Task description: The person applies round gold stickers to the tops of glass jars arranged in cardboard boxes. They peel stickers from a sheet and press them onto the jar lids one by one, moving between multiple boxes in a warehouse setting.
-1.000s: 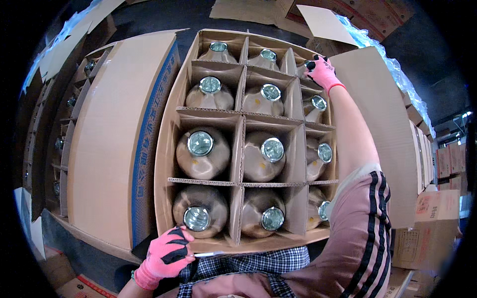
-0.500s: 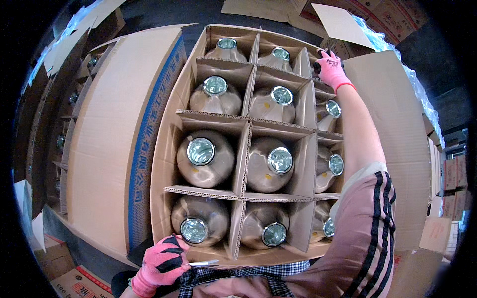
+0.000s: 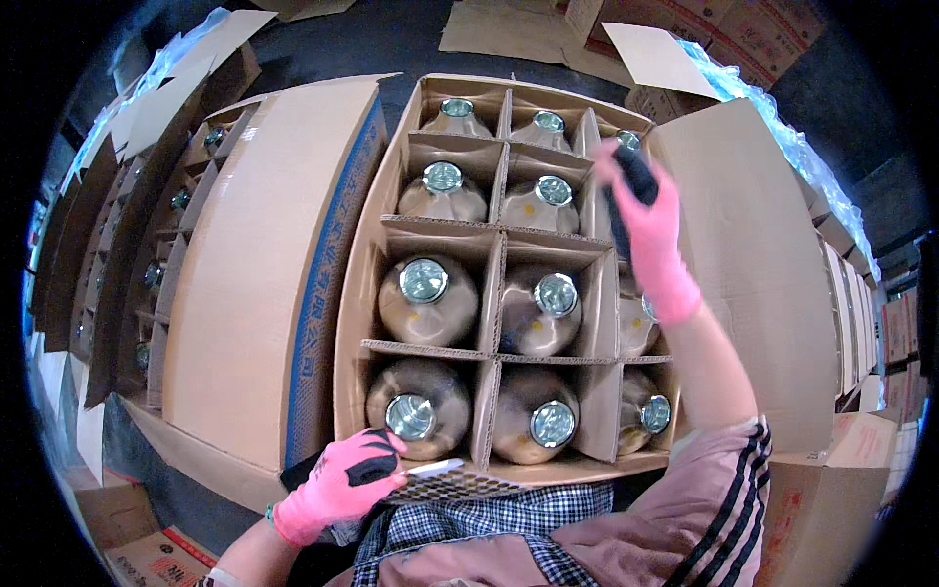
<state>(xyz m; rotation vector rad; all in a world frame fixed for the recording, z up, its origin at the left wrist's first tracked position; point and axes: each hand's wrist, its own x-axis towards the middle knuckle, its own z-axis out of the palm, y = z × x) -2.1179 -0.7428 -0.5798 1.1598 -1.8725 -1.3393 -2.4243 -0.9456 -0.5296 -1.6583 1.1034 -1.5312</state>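
An open cardboard box (image 3: pixel 354 323) stands before me, split by cardboard dividers (image 3: pixel 559 242) into cells. Each visible cell holds a round, silvery-brown glass flask liner (image 3: pixel 427 303) with its shiny mouth upward. My left hand (image 3: pixel 344 479), in a pink glove with black fingertips, is closed at the near left corner, by a flask liner (image 3: pixel 411 416). From its fingers sticks a slim whitish blade-like tool (image 3: pixel 435 469), whose exact kind I cannot make out. My right hand (image 3: pixel 650 220), gloved alike, hangs over the right column; motion smears its fingers, and it covers part of that column.
A raised flap (image 3: pixel 753 284) borders the box on the right. To the left, a tan flap with a blue band (image 3: pixel 264 284) lies beside another divided box (image 3: pixel 166 264) of flask liners. Stacked cartons (image 3: pixel 753 39) stand at the far right; blue-white plastic film (image 3: pixel 773 127) hangs nearby.
My right hand has come back from the far right corner toward me, uncovering the far right flask liner. My left hand has risen slightly and moved right with the slim tool. The view has shifted a little.
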